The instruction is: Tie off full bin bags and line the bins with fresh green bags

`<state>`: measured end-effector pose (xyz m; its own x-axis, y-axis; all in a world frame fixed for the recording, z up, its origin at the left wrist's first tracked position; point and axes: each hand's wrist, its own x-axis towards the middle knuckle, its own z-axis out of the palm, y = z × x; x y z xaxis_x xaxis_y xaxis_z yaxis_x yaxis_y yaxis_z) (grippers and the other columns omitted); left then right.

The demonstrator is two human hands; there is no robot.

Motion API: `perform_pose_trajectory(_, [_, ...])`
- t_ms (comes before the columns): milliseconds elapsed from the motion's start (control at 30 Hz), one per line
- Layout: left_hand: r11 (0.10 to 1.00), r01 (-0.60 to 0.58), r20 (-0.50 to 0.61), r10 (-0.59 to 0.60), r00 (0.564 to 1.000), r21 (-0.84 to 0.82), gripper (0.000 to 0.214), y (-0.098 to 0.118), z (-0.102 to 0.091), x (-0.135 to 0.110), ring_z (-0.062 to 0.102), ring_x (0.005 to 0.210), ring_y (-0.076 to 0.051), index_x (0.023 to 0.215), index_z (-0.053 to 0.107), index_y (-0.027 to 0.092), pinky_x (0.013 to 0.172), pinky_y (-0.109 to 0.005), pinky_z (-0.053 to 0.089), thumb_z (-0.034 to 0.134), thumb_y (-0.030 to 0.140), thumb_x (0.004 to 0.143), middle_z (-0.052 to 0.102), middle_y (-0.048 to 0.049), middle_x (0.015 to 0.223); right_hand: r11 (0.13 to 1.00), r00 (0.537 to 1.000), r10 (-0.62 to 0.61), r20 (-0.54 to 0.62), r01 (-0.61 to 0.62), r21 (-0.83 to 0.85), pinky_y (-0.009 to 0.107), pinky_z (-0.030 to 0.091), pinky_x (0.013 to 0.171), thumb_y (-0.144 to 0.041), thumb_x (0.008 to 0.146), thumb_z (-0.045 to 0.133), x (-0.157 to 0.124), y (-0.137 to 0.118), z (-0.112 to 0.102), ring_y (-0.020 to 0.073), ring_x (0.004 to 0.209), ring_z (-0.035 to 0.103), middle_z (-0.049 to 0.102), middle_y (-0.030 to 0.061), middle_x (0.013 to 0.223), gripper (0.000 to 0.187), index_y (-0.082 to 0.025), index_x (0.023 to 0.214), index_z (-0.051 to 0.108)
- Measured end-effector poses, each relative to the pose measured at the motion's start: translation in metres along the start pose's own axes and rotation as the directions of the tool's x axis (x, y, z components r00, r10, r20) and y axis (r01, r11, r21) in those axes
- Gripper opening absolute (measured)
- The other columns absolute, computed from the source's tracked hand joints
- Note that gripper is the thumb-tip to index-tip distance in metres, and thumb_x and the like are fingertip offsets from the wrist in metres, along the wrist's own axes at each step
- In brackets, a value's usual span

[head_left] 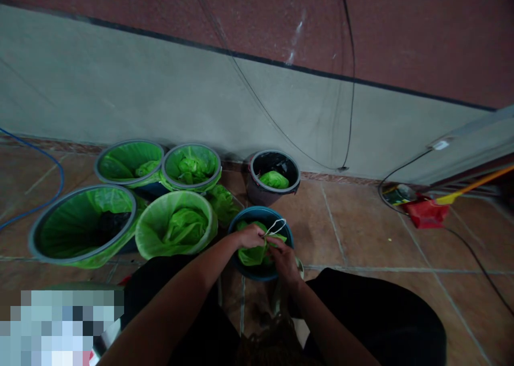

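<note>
Both my hands meet over a small blue bucket (pixel 234 224) on the tiled floor between my knees. My left hand (pixel 252 236) is closed at the gathered top of a green plastic bag (pixel 249 254). A thin white cord (pixel 277 225) rises in a loop from between the hands. Pinched fingers of my right hand (pixel 284 260) touch the same gathered part from the other side. Which hand grips the cord is hard to make out. The bag's lower part lies inside the bucket, partly hidden by my hands.
Several bins with green liners stand at the left, among them a large bin (pixel 36 243) and a pale bin (pixel 144 243). A dark bin (pixel 263 194) is by the wall. A red dustpan (pixel 429 213), a blue hose (pixel 61 176) and black cables lie on the floor.
</note>
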<state>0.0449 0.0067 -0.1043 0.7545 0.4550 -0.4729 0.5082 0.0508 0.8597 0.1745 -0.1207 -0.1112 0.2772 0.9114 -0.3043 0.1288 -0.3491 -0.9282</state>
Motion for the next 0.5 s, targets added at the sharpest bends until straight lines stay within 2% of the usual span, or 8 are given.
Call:
perform_pose_trajectory(100, [0.999,0.006,0.022,-0.005,1.0,-0.047,0.014,0.001,-0.002,0.0,0.039,0.053,-0.01,0.061,0.062,0.016,0.052,-0.023,0.027,0.058,0.025,0.071,0.045,0.0051,0.053,0.997,0.999,0.048,-0.023,-0.05,-0.059,0.03,0.049,0.061,-0.038,0.082,0.055,0.004,0.0,-0.002,0.0177,0.066,0.062,0.071,0.0053,0.084,0.042,-0.017,0.115,0.068])
perform_pose_trajectory(233, [0.998,0.031,-0.007,-0.031,0.999,-0.063,0.025,0.002,-0.005,0.002,0.041,0.053,-0.01,0.068,0.064,0.016,0.051,-0.023,0.028,0.057,0.037,0.079,0.048,0.004,0.054,0.947,0.994,-0.058,-0.093,0.025,-0.319,0.036,0.052,0.085,-0.028,0.083,0.054,0.007,-0.001,-0.013,0.0231,0.091,0.068,0.074,0.01,0.101,0.028,-0.017,0.101,0.072])
perform_pose_trajectory(300, [0.997,0.024,-0.041,-0.027,0.999,-0.069,0.032,0.003,-0.007,0.004,0.046,0.056,-0.011,0.076,0.068,0.015,0.054,-0.023,0.032,0.056,0.044,0.082,0.052,0.0028,0.058,0.865,0.991,-0.123,-0.052,0.081,-0.496,0.037,0.05,0.092,-0.022,0.085,0.052,0.007,-0.004,-0.021,0.0241,0.099,0.067,0.074,0.011,0.103,0.024,-0.017,0.095,0.072])
perform_pose_trajectory(367, [0.997,0.033,-0.087,-0.039,0.995,-0.074,0.039,0.003,-0.01,0.005,0.049,0.058,-0.012,0.079,0.069,0.015,0.056,-0.023,0.034,0.052,0.05,0.085,0.054,0.002,0.06,0.747,0.987,-0.158,0.008,0.124,-0.654,0.035,0.05,0.092,-0.017,0.086,0.05,0.004,-0.011,-0.029,0.0235,0.099,0.067,0.074,0.0113,0.103,0.024,-0.017,0.096,0.072])
perform_pose_trajectory(500, [0.996,0.047,-0.2,-0.062,0.978,-0.077,0.042,0.005,-0.015,0.007,0.05,0.057,-0.013,0.072,0.065,0.018,0.057,-0.024,0.036,0.046,0.051,0.09,0.054,0.0018,0.057,0.473,0.984,-0.117,0.133,0.173,-0.864,0.03,0.049,0.083,-0.01,0.09,0.045,-0.001,-0.032,-0.045,0.0214,0.092,0.067,0.073,0.0108,0.102,0.029,-0.017,0.102,0.07])
